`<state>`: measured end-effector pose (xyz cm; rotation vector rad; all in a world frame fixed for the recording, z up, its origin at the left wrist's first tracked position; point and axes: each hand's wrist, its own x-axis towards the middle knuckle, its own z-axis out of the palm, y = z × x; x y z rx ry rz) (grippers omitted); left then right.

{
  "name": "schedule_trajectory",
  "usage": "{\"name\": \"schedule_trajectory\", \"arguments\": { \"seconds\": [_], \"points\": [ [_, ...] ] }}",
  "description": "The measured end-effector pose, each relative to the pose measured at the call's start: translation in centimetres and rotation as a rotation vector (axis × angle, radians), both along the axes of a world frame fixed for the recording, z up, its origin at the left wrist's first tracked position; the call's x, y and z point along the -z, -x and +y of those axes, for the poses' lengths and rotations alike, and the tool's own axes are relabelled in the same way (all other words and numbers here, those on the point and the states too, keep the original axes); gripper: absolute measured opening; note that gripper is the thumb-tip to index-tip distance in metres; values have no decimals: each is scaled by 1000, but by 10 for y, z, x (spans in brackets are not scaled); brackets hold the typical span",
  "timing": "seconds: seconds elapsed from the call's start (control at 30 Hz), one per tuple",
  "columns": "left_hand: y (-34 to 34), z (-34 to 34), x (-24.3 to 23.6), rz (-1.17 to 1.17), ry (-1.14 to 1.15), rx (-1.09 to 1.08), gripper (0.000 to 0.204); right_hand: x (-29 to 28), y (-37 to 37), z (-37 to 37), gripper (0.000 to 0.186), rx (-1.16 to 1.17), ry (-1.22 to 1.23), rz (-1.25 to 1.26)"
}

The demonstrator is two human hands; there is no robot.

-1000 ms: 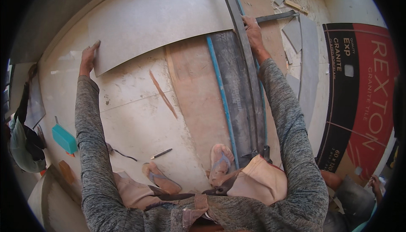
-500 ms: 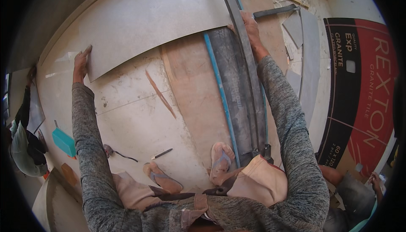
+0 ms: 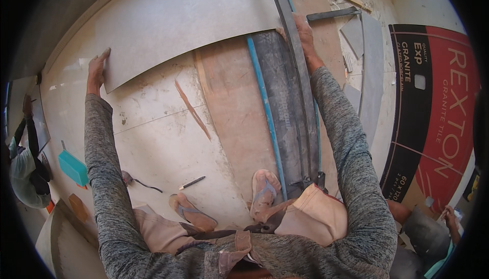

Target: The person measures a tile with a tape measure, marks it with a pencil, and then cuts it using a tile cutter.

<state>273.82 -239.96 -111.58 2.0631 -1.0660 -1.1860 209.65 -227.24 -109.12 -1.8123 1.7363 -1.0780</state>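
A large grey floor tile (image 3: 188,22) spans the upper part of the view, its right end lying over the bed of a long manual tile cutter (image 3: 275,85). The fingers of my left hand (image 3: 97,73) are closed on the tile's near left corner, thumb uppermost. Over at the cutter's metal guide rail (image 3: 299,88), my right hand (image 3: 302,37) reaches past the rail. Fingertips show on the rail's left side, at the tile's near right corner. Part of that grip is hidden by the rail. A dark lever handle (image 3: 333,14) sticks out right of the rail.
A black and red tile carton (image 3: 433,111) stands at right, near grey tile offcuts (image 3: 374,65). A wood splinter (image 3: 192,110), a black pen (image 3: 192,182) and a teal box (image 3: 73,168) lie on the floor. Other people show at the far left (image 3: 28,172) and lower right (image 3: 428,233).
My left hand and the tile's left end appear slightly higher in view. My right hand keeps its place by the rail. The person at left has shifted their arms.
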Motion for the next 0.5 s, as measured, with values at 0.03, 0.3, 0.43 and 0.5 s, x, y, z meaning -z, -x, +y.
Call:
{"name": "schedule_trajectory", "arguments": {
  "seconds": [0.03, 0.3, 0.43, 0.5],
  "points": [
    [-4, 0, 2, 7, 2, -4, 114, 2, -1, -1, 43, -5, 27, 43],
    [-4, 1, 2, 49, -17, 42, 117, -2, -8, 7, 42, 27, 49, 12],
    [-12, -1, 8, 20, -6, 1, 117, 3, -7, 6, 41, 35, 63, 14],
    [-17, -5, 11, 58, -36, 12, 118, 5, -4, 6, 41, 33, 43, -14]
  ]
}}
